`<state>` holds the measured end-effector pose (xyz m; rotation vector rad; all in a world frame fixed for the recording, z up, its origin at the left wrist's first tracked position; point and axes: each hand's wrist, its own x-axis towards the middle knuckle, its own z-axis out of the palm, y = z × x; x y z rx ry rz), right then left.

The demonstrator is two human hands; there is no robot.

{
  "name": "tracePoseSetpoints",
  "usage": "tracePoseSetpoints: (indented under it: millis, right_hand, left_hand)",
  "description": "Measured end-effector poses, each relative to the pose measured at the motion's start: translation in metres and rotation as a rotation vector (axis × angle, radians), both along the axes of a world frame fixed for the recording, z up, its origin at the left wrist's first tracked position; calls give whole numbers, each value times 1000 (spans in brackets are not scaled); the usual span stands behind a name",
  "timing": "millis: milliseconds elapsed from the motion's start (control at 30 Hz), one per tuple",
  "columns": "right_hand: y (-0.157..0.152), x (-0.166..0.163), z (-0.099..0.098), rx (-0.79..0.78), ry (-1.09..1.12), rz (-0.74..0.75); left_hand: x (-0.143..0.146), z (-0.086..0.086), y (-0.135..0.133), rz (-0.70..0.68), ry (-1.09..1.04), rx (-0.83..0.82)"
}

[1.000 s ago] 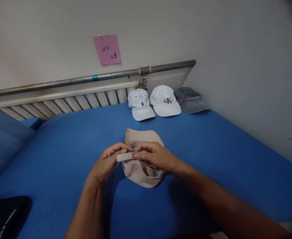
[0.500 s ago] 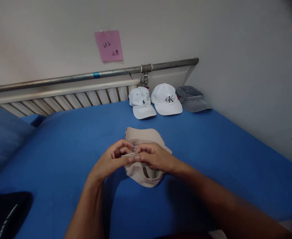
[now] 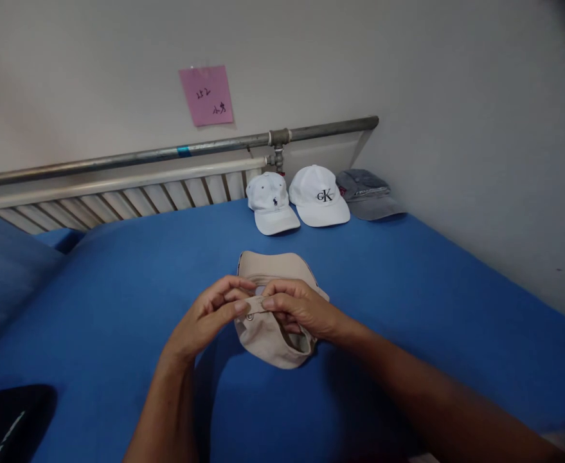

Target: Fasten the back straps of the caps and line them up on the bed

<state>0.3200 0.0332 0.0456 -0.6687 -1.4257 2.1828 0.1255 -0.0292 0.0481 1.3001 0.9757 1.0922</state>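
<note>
A beige baseball cap (image 3: 267, 344) lies upside down on the blue sheet, its brim pointing away from me. My left hand (image 3: 215, 312) pinches the cap's back strap (image 3: 258, 305) between thumb and fingers, beside a small metal eyelet. On the strap's other side, my right hand (image 3: 301, 307) grips it with thumb and forefinger, the other fingers curled inside the cap's opening. Both hands are close together over the middle of the cap. The fingertips behind the strap are partly hidden.
At the back stand a white cap with a small horse emblem (image 3: 269, 199), a white lettered cap (image 3: 317, 193) and a grey cap (image 3: 371, 196). Behind them run a radiator (image 3: 166, 186) and a metal pipe (image 3: 132, 157). A dark item (image 3: 17, 418) lies front left; a pink note (image 3: 206, 96) hangs above.
My left thumb has drawn back a little from the right, so more of the strap and its eyelet shows. The view has shifted slightly.
</note>
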Motion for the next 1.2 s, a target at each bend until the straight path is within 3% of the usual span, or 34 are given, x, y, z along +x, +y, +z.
tracePoseSetpoints:
  millis: [100,333,467,633,733,933,1200]
  right_hand:
    - [5,3,0,17,-34,4]
    - [3,6,11,312,-80,-93]
    - [3,6,10,249,-68,-103]
    - [12,6,-2,125,102,-48]
    - [15,6,-6,100,101,-26]
    - [9,0,-8,147,82,-2]
    - [8,3,-6,221,17,-24]
  left_hand:
    - [-5,0,-1,-28,-17,-26]
    - [2,5,0,-85,20,-38]
    - [7,8,-1,-65,123,-14]
    - [8,8,3,68,473,119]
    - [6,7,7,30,620,187]
    - [6,4,8,-178,585,6]
    - [9,-1,9,-87,438,-18]
